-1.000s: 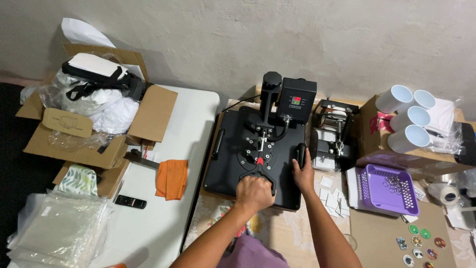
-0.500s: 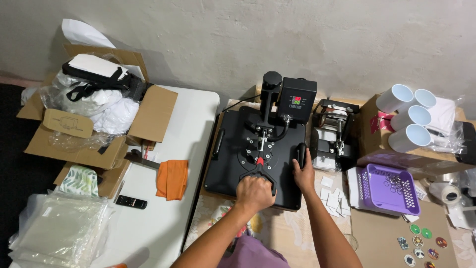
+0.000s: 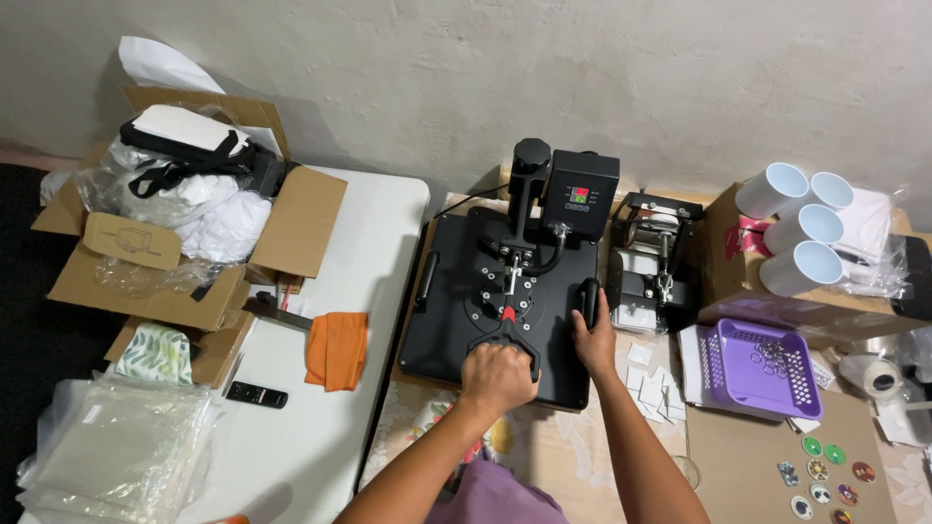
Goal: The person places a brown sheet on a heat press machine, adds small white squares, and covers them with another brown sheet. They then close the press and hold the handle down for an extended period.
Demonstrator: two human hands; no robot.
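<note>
Left hand (image 3: 498,376) hides press handle (image 3: 507,335) grip (palm unseen); right hand (image 3: 594,337) on side handle.

At centre frame, the left hand (image 3: 498,376) is covering the press handle's (image 3: 505,342) grip. The small round badges (image 3: 821,473) at lower right are running off the bottom edge (their designs too small to tell), and the plastic bags (image 3: 107,454) are being cropped at lower left.

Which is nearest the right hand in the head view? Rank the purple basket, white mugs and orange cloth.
From the right hand:
1. Purple basket, just to its right.
2. Orange cloth, on the white table to the left.
3. White mugs, up at the far right.
</note>
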